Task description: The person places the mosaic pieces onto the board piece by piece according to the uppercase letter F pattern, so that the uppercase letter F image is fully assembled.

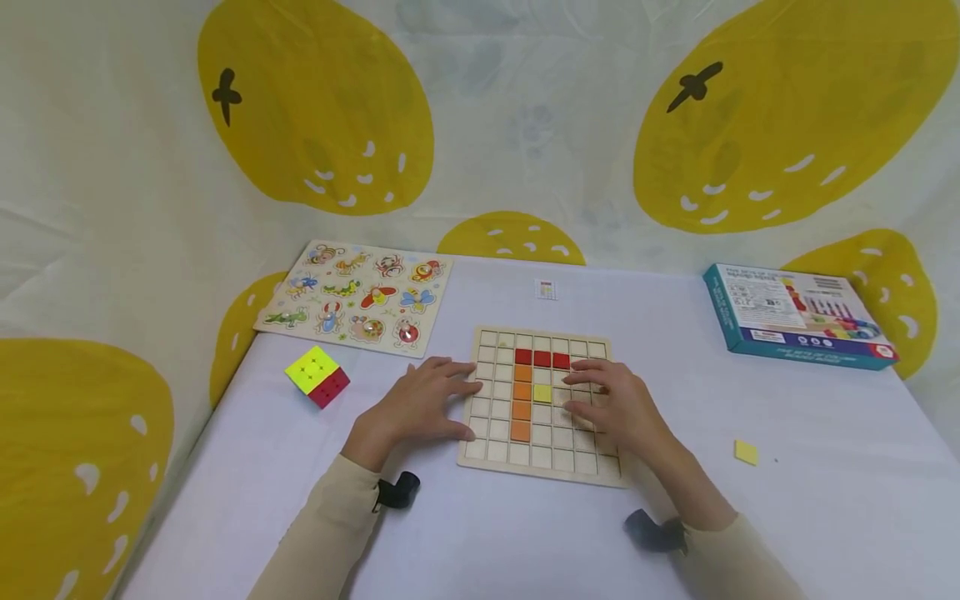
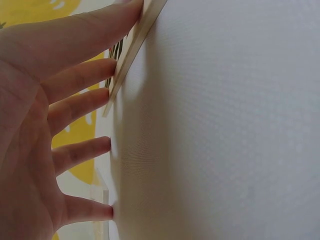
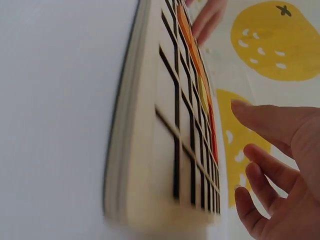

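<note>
A wooden grid board [image 1: 540,472] lies on the white table in front of me. Three red tiles [image 1: 542,358] form a row on it, above a column of several orange tiles [image 1: 521,390]. One yellow tile [image 1: 542,393] sits right of that column. My left hand [image 1: 420,404] spreads its fingers at the board's left edge, thumb and two fingers touching it; in the left wrist view, the other fingertips [image 2: 109,145] reach the table. Over the board's right side hovers my right hand [image 1: 622,404], fingers loosely bent and holding nothing; the right wrist view shows its fingertips [image 3: 252,172] apart from the board.
A loose yellow tile [image 1: 746,452] lies on the table at right. A colour cube [image 1: 317,375] and an insect puzzle board [image 1: 352,287] are at left. Behind the grid board is a small printed card [image 1: 546,289]; a teal-sided box [image 1: 798,312] lies at back right.
</note>
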The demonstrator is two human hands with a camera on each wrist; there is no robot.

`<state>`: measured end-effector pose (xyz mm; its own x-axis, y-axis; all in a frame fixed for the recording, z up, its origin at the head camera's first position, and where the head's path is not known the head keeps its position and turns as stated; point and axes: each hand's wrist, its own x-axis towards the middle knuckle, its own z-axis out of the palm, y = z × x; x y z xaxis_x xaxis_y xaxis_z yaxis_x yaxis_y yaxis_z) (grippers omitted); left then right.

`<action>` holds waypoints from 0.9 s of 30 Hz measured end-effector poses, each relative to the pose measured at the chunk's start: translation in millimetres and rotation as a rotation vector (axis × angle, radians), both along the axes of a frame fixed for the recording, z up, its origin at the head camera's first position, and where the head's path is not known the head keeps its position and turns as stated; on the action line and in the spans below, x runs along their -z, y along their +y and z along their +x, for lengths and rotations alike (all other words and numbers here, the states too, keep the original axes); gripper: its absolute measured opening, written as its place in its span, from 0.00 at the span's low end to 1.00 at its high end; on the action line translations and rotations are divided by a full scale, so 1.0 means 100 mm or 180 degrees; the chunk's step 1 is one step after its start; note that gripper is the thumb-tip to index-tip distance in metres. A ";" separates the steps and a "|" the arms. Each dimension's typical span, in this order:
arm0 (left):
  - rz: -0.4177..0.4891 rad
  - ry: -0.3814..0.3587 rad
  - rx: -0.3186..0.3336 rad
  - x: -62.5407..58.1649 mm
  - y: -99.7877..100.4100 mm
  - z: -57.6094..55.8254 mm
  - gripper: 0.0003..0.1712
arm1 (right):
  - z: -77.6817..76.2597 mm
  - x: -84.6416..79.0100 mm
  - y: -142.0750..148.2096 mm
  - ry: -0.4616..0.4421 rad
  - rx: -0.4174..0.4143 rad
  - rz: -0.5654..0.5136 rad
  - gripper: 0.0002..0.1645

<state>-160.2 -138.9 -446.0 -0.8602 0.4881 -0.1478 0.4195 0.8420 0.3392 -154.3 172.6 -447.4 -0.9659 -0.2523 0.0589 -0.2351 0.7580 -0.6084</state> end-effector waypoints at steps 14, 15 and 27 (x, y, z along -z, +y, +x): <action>0.0004 -0.0048 0.0038 -0.02 0.00 0.01 0.42 | 0.24 -0.15 1.20 -0.0623 0.0647 0.0431 0.40; -0.0001 -0.0049 0.0042 -0.02 0.01 0.01 0.42 | 0.26 -0.16 1.30 -0.0735 0.0693 0.0460 0.42; -0.0013 -0.0032 0.0010 -0.02 0.00 0.02 0.42 | 0.47 -0.18 2.03 -0.1471 0.0987 0.0691 0.58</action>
<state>-158.6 -139.3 -443.6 -0.8570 0.4903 -0.1585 0.4188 0.8420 0.3401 -107.8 375.5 -429.6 -0.9096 0.0862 -0.4064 0.2692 0.8674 -0.4185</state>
